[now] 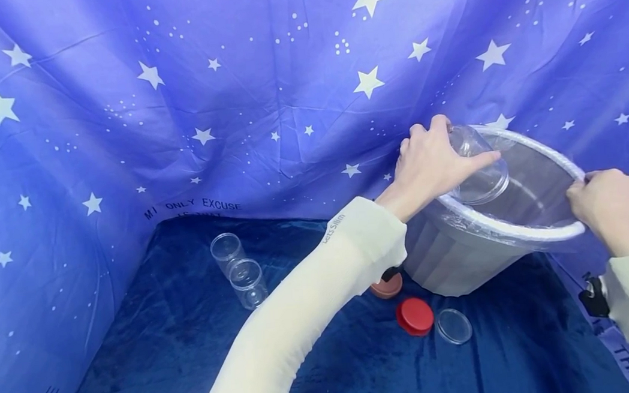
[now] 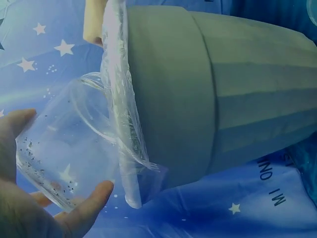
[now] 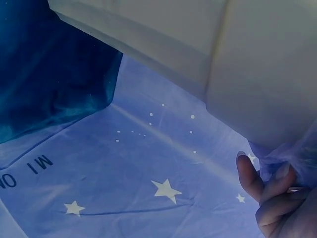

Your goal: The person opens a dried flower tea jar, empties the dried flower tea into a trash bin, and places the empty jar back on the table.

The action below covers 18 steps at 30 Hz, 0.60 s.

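Note:
In the head view my left hand [image 1: 428,159] grips a clear plastic jar [image 1: 478,186] at the rim of a grey bin [image 1: 454,263]. The jar is tipped with its mouth down towards the bin's inside. Small dark specks cling near the jar's base [image 2: 42,171] in the left wrist view, where thumb and fingers spread around it. My right hand [image 1: 612,205] holds the bin's right rim, which is wrapped in a clear plastic liner [image 2: 121,94]. The bin leans. In the right wrist view, the curled fingers [image 3: 277,198] are at the liner's edge.
Two clear jars [image 1: 226,250] stand upright on the dark blue cloth [image 1: 156,350] to the left. A red lid [image 1: 415,315], an orange-brown lid [image 1: 388,287] and a clear lid [image 1: 454,326] lie before the bin. A starry blue curtain [image 1: 264,73] hangs behind.

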{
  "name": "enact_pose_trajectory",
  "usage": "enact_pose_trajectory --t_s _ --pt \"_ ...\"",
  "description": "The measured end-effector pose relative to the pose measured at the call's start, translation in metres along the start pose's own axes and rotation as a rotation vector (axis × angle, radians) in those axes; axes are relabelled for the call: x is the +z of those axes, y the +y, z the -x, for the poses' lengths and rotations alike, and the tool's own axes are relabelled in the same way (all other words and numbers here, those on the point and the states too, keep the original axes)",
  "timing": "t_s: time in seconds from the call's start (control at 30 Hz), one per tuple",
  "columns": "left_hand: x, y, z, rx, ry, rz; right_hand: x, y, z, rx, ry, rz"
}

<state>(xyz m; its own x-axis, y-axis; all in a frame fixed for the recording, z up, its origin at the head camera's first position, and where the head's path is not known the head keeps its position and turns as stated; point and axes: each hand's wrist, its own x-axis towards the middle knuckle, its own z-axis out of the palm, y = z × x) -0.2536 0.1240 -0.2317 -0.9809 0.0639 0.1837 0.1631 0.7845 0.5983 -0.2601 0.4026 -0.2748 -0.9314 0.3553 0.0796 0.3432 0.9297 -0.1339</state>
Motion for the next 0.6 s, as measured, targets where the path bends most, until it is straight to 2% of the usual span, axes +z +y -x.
enact_pose_trajectory --t_s 0.27,0.4,0.6 --pt "-0.005 -0.008 0.0 0.12 -0.037 -0.047 0.0 0.001 -0.001 0.009 0.002 -0.001" --pt "-0.005 -0.012 0.0 0.181 -0.031 -0.093 -0.001 0.001 -0.001 0.002 0.012 -0.006" --pt "-0.006 -0.017 0.0 0.258 -0.036 -0.113 -0.003 0.0 0.0 -0.017 0.017 -0.018"
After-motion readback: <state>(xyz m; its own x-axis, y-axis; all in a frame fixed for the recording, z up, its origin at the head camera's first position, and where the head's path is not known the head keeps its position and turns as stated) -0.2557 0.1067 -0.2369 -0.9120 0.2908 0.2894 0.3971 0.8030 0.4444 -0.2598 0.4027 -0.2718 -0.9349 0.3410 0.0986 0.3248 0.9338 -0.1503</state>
